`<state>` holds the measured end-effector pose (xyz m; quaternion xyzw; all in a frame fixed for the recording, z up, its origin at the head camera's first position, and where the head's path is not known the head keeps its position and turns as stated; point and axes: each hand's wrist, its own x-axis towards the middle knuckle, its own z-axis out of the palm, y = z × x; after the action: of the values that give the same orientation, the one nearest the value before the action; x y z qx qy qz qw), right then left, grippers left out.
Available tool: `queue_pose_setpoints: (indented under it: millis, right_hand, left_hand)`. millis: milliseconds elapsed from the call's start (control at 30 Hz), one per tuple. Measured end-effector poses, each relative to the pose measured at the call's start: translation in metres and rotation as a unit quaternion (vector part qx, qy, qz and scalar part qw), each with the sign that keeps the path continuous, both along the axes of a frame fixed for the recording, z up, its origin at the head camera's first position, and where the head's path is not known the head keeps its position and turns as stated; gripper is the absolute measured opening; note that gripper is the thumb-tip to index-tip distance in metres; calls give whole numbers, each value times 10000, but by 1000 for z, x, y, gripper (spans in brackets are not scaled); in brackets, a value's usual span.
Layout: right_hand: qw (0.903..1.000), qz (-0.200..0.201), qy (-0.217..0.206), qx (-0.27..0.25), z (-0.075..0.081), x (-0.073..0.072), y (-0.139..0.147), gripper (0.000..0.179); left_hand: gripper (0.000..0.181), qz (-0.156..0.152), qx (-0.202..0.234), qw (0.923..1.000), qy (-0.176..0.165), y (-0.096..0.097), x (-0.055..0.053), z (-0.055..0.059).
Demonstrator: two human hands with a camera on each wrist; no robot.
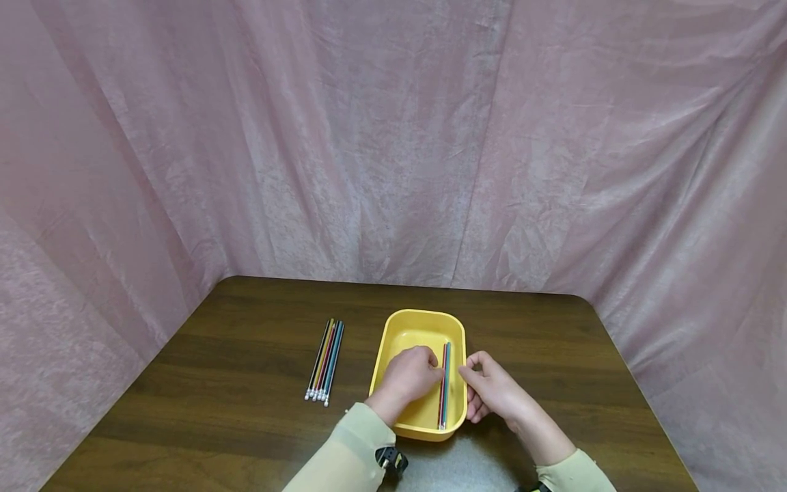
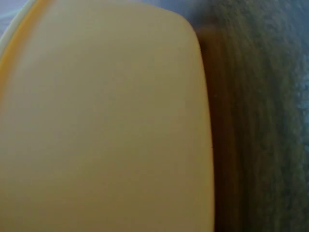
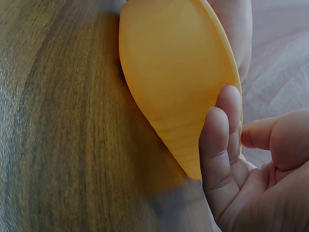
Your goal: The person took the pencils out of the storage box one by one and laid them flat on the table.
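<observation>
A yellow plastic tray [image 1: 424, 316] stands on the table, with a few pencils [image 1: 445, 389], red and blue among them, lying lengthwise along its right side. My left hand [image 1: 410, 374] reaches over the tray's left rim, its curled fingertips right at these pencils; I cannot tell whether it pinches one. At the right rim, my right hand [image 1: 494, 389] holds the tray between thumb and fingers. In the right wrist view its fingers [image 3: 216, 140] lie along the outer wall. The left wrist view shows the tray's outer wall [image 2: 111, 121], with the left hand out of sight.
Left of the tray, several pencils [image 1: 326, 362] with white eraser ends toward me lie side by side on the dark wooden table [image 1: 246, 383]. Pink curtains [image 1: 393, 137] hang behind the table and at both sides.
</observation>
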<state>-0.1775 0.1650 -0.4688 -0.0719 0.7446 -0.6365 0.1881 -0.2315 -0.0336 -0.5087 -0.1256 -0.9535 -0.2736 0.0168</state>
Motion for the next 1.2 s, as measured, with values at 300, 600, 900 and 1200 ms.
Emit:
queue_pose_setpoints:
  millis: [300, 600, 900, 1200]
  right_hand:
    - [10000, 2, -1, 8, 0, 0, 0, 20]
    - [10000, 16, -8, 11, 1, 0, 0, 19]
    - [10000, 5, 11, 23, -1, 0, 0, 20]
    - [10000, 0, 22, 89, -1, 1, -1, 19]
  left_hand:
    - [23, 123, -386, 9992, -72, 5, -11, -28]
    - [32, 89, -259, 9996, 50, 8, 3, -10]
    - [34, 144, -494, 9987, -34, 10, 6, -8]
    - [35, 211, -613, 9975, -283, 11, 29, 32]
